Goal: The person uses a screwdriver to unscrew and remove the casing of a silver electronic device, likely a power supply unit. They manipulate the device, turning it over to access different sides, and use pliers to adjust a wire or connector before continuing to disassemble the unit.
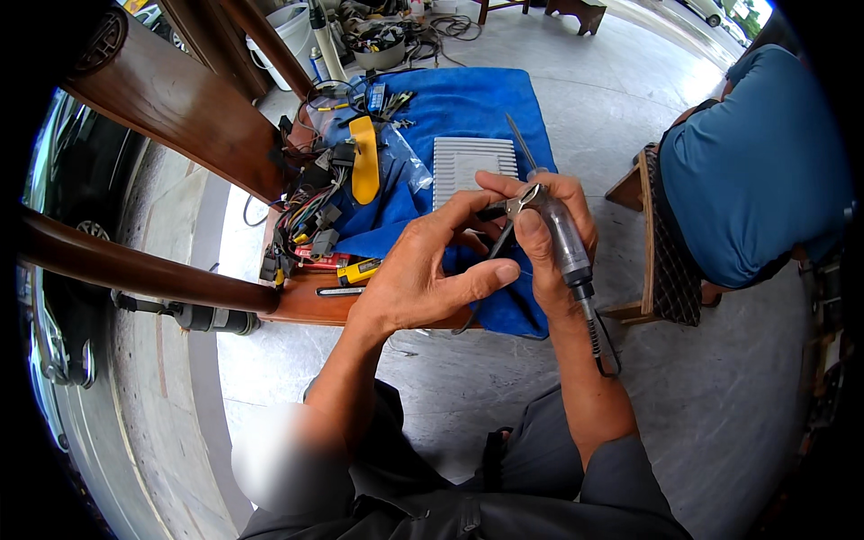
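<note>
One probe (565, 241) is gripped by the right hand (537, 252), left hand's (418, 270) fingers half-open, hold unclear; ribbed box (472, 166), twelve o'clock, seemingly not yet probed.

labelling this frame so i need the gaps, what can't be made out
All in the head view:
- Where thin spike meets clear handle: behind right hand
- Grey box: near edge, partly behind left hand
- Left sleeve: part lost in pale blur
- Black car: cut off by left rim
</note>
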A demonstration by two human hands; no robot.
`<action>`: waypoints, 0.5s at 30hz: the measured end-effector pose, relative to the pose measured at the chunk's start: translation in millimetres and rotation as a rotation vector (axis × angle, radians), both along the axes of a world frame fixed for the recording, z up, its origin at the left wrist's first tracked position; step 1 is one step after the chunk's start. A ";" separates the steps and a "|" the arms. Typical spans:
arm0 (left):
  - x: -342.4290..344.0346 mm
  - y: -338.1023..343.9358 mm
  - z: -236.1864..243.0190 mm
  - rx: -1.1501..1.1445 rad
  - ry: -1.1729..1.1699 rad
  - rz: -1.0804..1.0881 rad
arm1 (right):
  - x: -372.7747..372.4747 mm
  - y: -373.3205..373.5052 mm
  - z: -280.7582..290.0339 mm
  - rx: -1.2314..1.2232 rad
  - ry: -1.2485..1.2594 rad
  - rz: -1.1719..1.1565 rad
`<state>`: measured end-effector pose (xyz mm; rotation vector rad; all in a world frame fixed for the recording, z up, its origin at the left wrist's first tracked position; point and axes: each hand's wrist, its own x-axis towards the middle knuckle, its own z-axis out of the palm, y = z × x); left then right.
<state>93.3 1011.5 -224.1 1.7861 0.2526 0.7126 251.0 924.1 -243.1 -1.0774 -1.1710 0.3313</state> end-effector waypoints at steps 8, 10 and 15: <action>-2.3 2.6 -1.9 0.163 0.052 0.094 | -3.8 1.6 -1.6 0.064 0.076 0.079; -1.2 1.1 -4.0 0.209 0.021 0.112 | -3.4 1.6 -2.5 0.079 0.083 0.087; 2.4 -1.4 -9.1 0.319 -0.055 0.152 | -4.6 -1.0 1.5 0.060 0.116 0.122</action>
